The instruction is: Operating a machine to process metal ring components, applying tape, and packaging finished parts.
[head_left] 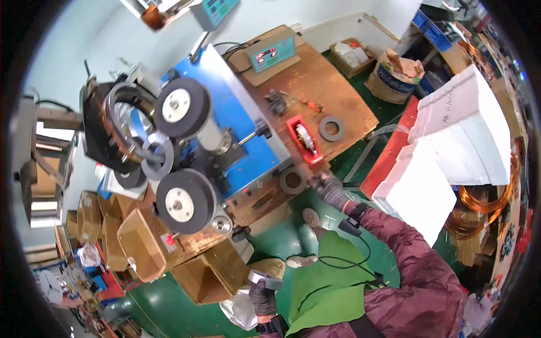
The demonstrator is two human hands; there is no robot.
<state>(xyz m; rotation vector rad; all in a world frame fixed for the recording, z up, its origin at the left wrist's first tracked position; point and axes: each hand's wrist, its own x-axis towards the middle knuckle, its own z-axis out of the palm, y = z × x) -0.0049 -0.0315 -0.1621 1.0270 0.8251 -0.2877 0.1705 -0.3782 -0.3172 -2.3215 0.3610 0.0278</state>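
My left hand [262, 299], in a dark glove, is closed around a grey ring [273, 282] low in front of me, beside the cardboard boxes. My right hand [331, 190], gloved too, reaches to the edge of the wooden table. Its fingertips are blurred, between a second grey ring [292, 180] and a red tape dispenser [304, 141]; whether they grip anything cannot be made out. Another grey ring [331, 129] lies flat on the table, right of the dispenser.
A blue machine [251, 163] with dark rollers [186, 201] stands left on the wooden table [349, 107]. Behind is a counter box with a lit display [273, 54]. Open cardboard boxes [186, 280] sit below the machine. White bins [417, 183] and copper wire coils [479, 205] are at right.
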